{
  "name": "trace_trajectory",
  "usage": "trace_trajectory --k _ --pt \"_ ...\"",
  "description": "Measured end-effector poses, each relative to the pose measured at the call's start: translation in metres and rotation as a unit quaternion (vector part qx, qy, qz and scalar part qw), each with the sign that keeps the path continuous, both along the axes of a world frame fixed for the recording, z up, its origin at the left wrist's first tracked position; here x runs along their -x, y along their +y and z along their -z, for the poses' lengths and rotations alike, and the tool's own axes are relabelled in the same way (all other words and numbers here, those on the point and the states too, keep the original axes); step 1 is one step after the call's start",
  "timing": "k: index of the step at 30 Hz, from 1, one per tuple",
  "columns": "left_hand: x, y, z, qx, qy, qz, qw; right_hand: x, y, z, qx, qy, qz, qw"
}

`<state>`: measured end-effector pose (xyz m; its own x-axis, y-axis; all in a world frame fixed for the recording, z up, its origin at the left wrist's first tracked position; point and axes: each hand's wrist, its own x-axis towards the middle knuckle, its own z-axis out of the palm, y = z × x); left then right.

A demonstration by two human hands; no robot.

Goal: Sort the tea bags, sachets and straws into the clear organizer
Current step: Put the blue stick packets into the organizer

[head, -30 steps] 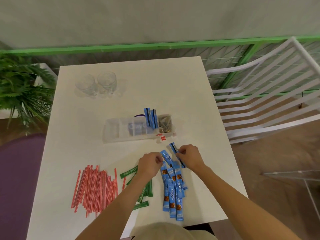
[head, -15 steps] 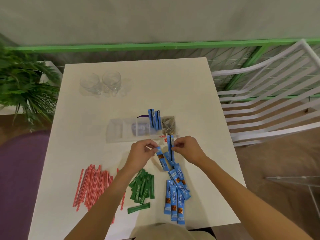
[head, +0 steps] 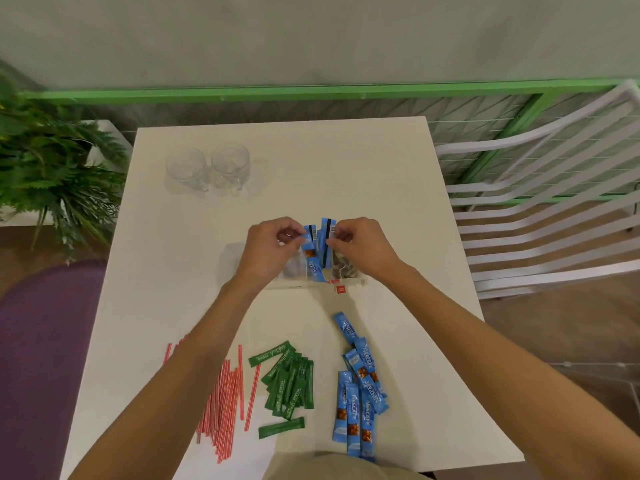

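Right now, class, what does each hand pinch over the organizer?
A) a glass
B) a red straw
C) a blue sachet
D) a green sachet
C: the left hand and right hand each pinch a blue sachet above the organizer; the straws and green sachets lie on the table.

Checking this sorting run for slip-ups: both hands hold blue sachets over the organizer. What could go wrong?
1. The sachet in the right hand hangs beside the tea bags; it might slip into their compartment.
2. The left forearm crosses above the red straws; drawing back low could scatter them.
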<state>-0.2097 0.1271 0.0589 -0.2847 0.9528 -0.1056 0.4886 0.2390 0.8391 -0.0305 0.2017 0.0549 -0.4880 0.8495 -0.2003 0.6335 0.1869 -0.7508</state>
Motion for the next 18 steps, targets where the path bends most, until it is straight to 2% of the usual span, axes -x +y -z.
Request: trace_trajectory --k 6,13,18 --pt "0.004 0.023 0.009 0.014 0.040 0.026 0.999 0.017 0.019 0.007 0.001 -0.053 -0.041 0.998" --pt "0.005 0.031 0.028 0.046 0.069 0.047 0.995 0.023 0.022 0.018 -0.047 -0.141 -0.087 0.985" --pt "0.004 0.030 0.034 0.033 0.101 0.044 0.993 0.021 0.021 0.026 -0.064 -0.184 -0.109 0.975"
